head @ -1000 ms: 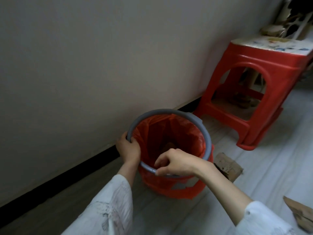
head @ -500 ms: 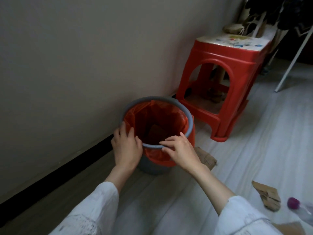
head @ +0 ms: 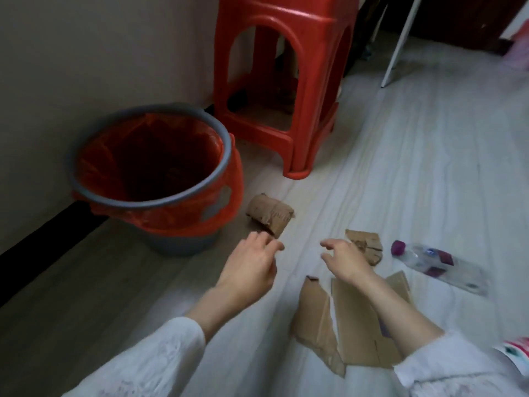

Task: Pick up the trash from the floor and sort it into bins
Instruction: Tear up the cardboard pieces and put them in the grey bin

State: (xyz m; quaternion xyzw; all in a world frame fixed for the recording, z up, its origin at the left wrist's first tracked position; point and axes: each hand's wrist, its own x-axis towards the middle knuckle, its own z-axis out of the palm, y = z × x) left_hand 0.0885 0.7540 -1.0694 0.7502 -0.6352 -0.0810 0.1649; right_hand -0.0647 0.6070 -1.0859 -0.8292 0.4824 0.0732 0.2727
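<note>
A grey bin (head: 148, 202) lined with a red bag stands against the wall at the left. Just right of it lies a crumpled cardboard roll (head: 270, 214). My left hand (head: 249, 267) hovers just below that roll, fingers apart, holding nothing. My right hand (head: 345, 260) is open too, beside a small torn cardboard piece (head: 367, 245). Larger flat cardboard pieces (head: 337, 328) lie under my right forearm. A clear plastic bottle with a purple cap (head: 438, 263) lies on the floor at the right.
A red plastic stool (head: 286, 81) stands behind the bin by the wall. A white slanted pole (head: 398, 44) rises at the back right. A printed wrapper (head: 518, 353) shows at the right edge. The floor is pale wood.
Both hands have let go of the bin's rim and moved right and down over the floor litter. The view has swung down toward the cardboard and bottle.
</note>
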